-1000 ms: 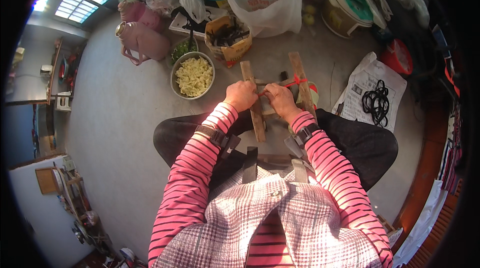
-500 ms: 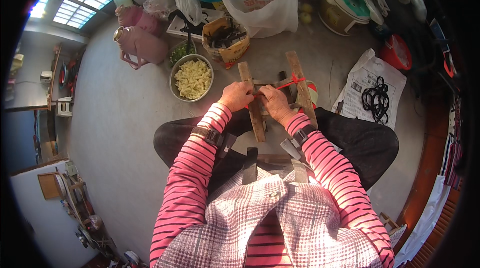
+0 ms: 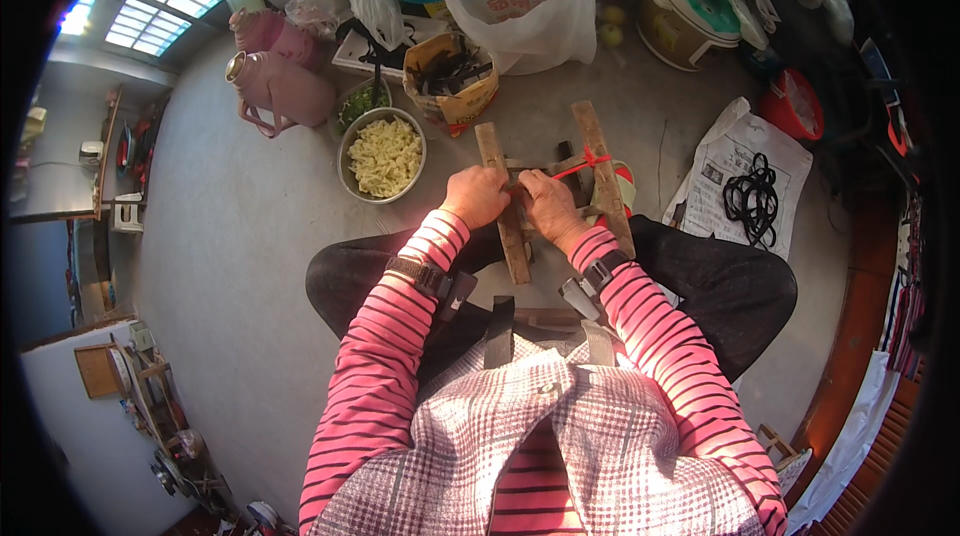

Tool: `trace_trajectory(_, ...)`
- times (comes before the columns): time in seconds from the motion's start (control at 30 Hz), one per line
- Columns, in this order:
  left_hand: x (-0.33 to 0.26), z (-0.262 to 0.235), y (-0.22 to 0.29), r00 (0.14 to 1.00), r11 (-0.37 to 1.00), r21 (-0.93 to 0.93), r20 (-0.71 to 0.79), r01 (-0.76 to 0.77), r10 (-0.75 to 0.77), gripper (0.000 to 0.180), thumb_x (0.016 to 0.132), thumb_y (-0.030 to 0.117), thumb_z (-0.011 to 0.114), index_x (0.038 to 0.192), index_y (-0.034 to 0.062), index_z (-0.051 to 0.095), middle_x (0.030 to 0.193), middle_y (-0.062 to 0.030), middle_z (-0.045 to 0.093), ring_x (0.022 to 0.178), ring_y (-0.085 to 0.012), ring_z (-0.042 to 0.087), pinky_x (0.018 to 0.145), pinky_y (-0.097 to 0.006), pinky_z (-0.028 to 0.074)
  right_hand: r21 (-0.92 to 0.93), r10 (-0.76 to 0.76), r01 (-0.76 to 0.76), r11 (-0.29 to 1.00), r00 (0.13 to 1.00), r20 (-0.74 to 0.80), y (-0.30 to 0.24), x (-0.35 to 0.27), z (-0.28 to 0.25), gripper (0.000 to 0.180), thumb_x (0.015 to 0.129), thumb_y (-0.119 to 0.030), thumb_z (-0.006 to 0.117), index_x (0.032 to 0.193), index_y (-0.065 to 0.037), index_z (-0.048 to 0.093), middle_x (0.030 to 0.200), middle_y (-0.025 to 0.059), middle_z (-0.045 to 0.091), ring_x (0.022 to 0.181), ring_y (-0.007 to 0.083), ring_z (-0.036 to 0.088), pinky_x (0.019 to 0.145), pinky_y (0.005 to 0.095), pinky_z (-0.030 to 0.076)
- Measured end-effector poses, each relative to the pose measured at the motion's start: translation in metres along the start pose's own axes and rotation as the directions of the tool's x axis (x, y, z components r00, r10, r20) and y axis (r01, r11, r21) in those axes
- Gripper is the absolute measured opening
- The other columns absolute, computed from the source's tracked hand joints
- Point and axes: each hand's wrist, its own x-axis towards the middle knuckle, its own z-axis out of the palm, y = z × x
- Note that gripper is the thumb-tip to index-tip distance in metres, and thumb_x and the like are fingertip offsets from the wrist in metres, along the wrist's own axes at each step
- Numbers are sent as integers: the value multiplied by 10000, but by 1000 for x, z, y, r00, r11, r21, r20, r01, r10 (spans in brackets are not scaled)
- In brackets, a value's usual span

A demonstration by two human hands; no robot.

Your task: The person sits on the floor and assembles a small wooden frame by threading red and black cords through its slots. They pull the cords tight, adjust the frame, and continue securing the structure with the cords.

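A seated person in pink-striped sleeves works at a wooden frame (image 3: 510, 226) on the floor, just ahead of the knees. The left hand (image 3: 477, 197) curls closed over the frame's left slat; the right hand (image 3: 545, 208), fingers bunched together, presses beside it at the centre, though what it pinches cannot be told. A red cord (image 3: 583, 167) wraps the right slat at one o'clock. A bowl (image 3: 381, 155) of pale shreds sits at ten o'clock, a white bag (image 3: 530, 21) at twelve, a newspaper (image 3: 735, 151) with black cable at two.
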Motion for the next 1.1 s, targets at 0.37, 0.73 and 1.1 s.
trace_trajectory(0.37,-14,3,4,995,998,-30,-84,57,-59,133,756,235,639,808,115,663,803,-113,675,790,-354,648,689,-471,506,-4,14,-14,1000,1000,0,3,-2,3,70,887,-141,592,883,-78,564,881,121,604,859,363,597,725,456,479)
trace_trajectory(0.73,-17,6,-1,989,992,-117,-128,53,-68,137,764,228,622,771,92,632,760,-133,655,775,-367,637,661,-474,497,51,15,-18,999,999,47,-1,0,-1,91,867,-144,623,891,-72,573,890,114,605,862,346,590,738,432,465)
trace_trajectory(1.1,-18,12,10,976,984,-109,-147,144,-159,185,781,248,611,882,102,665,800,-161,674,803,-383,645,690,-487,510,103,115,-114,988,993,2,1,1,8,97,824,-133,609,809,-46,569,823,156,642,840,382,619,731,476,485)
